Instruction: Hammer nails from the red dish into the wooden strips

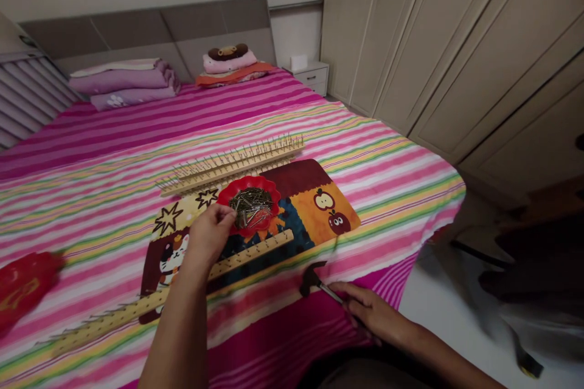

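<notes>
My left hand [214, 226] is at the near left rim of a red scalloped bowl [270, 186], its fingers pinched together. Whatever they hold, if anything, is too small to make out. Loose nails [250, 202] fill the bowl. My right hand [367, 309] grips a claw hammer [311, 279] by the handle, its dark head over the front edge of the bed. A long wooden strip [262, 248] studded with nails lies slantwise across a patterned mat [314, 173], passing under my left forearm, which hides its middle.
Beyond the bowl lie more wooden strips [237, 164] bristling with nails. Another red object [27, 285] sits at the left on the striped bedspread [392, 194]. Folded bedding [125, 82] rests near the headboard; wardrobes [410, 30] stand at the right.
</notes>
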A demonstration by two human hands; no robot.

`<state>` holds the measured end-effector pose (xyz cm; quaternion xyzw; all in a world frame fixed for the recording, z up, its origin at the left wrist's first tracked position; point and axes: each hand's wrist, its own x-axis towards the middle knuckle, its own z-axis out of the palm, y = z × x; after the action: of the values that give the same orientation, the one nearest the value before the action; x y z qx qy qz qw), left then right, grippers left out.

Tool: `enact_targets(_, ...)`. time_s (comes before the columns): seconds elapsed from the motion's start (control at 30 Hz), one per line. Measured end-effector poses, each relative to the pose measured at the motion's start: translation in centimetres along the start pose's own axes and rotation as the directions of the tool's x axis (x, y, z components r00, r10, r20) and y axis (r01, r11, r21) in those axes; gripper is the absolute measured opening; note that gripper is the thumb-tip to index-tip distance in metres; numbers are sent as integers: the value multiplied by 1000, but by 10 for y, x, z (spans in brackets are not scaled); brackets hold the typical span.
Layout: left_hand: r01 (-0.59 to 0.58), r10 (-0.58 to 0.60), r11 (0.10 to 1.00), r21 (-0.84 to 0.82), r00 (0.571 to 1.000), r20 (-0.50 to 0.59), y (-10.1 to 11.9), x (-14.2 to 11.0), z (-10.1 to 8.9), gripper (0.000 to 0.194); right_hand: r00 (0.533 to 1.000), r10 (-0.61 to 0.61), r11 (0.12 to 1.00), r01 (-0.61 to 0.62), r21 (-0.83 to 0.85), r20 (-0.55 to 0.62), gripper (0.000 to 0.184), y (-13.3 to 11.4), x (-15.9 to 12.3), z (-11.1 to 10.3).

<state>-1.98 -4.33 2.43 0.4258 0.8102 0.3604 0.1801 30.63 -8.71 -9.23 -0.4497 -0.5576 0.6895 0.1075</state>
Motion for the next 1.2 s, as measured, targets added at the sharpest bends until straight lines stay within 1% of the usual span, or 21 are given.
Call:
enact_targets(0.03, 49, -56, 979, -197, 998, -34, -5, -10, -10, 27, 1000, 7, 1000, -7, -1, -5, 53, 0, 0, 0)
enact_targets(0.07, 90, -118, 927, -365, 992, -54, -11, -21, -18, 35, 1000, 22, 1000, -22, -2, -11, 54, 0, -1, 1)
enact_targets(0.1, 127, -180, 864, -487, 982, -63, -18, -33, -24, 42, 999, 39, 999, -39, -4, -18, 56, 1, 0, 1)
enact_targets(0.13, 159, -238, 808, -567, 969, -68, -26, -44, -28, 46, 998, 55, 998, -55, -5, -20, 58, 2, 0, 1)
enact_targets(0.17, 187, -289, 765, -616, 955, -68, -34, -55, -30, 46, 997, 67, 998, -68, -5, -24, 59, 4, 0, 1)
enact_targets(0.23, 230, -362, 710, -665, 930, -65, -50, -73, -29, 42, 996, 84, 996, -84, -6, -25, 61, 7, 1, 2)
enact_targets(0.33, 240, -417, 674, -699, 904, -92, -73, -88, -20, 39, 995, 94, 996, -94, -4, -42, 64, 10, 2, 3)
enact_targets(0.4, 222, -437, 689, -690, 887, -151, -85, -91, -13, 38, 995, 85, 996, -85, 1, -59, 64, 11, 1, 3)
enact_targets(0.47, 203, -442, 723, -661, 870, -217, -95, -91, -6, 37, 994, 79, 997, -79, 6, -70, 63, 10, 0, 4)
enact_targets(0.5, 197, -439, 738, -645, 866, -238, -98, -91, -2, 37, 994, 81, 997, -80, 7, -70, 63, 10, 0, 4)
enact_targets(0.57, 195, -430, 754, -628, 868, -246, -102, -89, 4, 36, 994, 86, 996, -86, 10, -67, 63, 9, -1, 5)
enact_targets(0.73, 172, -400, 768, -616, 881, -252, -100, -89, 16, 34, 994, 84, 996, -83, 20, -70, 63, 8, 0, 5)
enact_targets(0.8, 175, -403, 779, -602, 876, -267, -99, -89, 18, 34, 995, 77, 997, -76, 20, -68, 62, 9, 0, 4)
enact_targets(0.9, 196, -400, 819, -540, 869, -292, -100, -88, 21, 33, 996, 67, 998, -66, 18, -62, 63, 9, 0, 4)
enact_targets(1.0, 188, -356, 872, -453, 878, -320, -103, -89, 23, 30, 996, 73, 997, -72, 16, -60, 63, 10, 1, 4)
enact_targets(1.1, 151, -288, 917, -368, 891, -352, -103, -91, 26, 25, 995, 70, 997, -71, -11, -65, 61, 13, 2, 3)
enact_targets(1.17, 96, -210, 953, -288, 892, -400, -103, -91, 27, 23, 997, 33, 997, -38, -71, -70, 58, 13, 1, 3)
enact_targets(1.2, 64, -165, 969, -240, 889, -427, -103, -92, 27, 22, 998, -10, 994, 2, -113, -66, 55, 11, 0, 3)
